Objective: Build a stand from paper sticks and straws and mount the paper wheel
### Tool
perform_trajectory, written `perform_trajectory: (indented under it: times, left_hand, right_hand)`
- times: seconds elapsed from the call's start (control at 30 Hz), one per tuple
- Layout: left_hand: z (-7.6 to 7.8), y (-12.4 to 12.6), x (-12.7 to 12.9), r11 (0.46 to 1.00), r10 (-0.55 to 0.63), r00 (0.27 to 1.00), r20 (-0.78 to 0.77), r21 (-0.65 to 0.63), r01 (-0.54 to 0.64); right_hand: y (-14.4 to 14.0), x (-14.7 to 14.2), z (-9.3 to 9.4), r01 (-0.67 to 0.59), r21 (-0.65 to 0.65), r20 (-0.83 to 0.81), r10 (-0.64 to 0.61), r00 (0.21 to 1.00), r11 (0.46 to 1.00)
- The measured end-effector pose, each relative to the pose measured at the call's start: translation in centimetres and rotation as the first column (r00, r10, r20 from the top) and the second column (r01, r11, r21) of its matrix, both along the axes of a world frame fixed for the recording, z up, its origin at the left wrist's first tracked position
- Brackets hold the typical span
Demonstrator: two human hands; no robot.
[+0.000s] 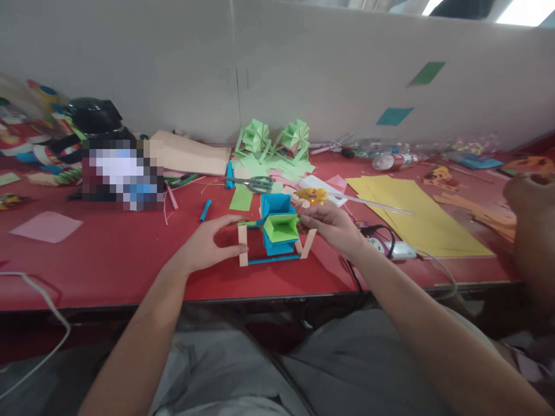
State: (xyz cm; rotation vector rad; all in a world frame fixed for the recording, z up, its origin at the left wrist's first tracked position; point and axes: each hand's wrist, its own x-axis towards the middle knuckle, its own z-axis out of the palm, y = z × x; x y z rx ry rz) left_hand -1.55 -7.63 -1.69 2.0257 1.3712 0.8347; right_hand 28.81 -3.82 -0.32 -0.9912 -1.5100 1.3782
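Between my hands is a folded-paper wheel model of blue and light-green pockets, set in a frame of pale paper strips and a blue rolled-paper rod. My left hand grips the left side, thumb against the pale strip and index finger at the green axle end. At the right end of the axle, my right hand closes its fingertips; the exact contact is partly hidden. Just behind the right hand lies a yellow glue gun with a clear glue stick trailing from it.
Two green paper wheels stand at the back. Scissors lie before them. Yellow paper sheets, a power strip with cables, and plastic bottles are to the right. Another person's arm reaches in at far right.
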Motion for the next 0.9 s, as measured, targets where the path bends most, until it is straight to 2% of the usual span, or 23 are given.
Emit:
perform_trajectory:
  times: [0.47,0.77,0.9]
  left_hand:
    - [-0.27,-0.35,0.20,0.999,0.034,0.999,0.014,0.038,-0.034]
    - [-0.09,-0.27,0.28,0.999,0.023,0.999,0.036,0.037,-0.025]
    - [-0.06,-0.24,0.51,0.999,0.036,0.996,0.080,0.035,-0.039]
  right_hand:
    - [-0.13,0.03,-0.47,-0.021,-0.052,-0.067,0.017,0.998,0.998]
    - [-0.33,-0.20,-0.61,0.017,-0.135,-0.127,-0.034,0.991,0.991]
    - [-0.33,-0.25,-0.60,0.013,-0.124,-0.124,-0.029,0.992,0.992]
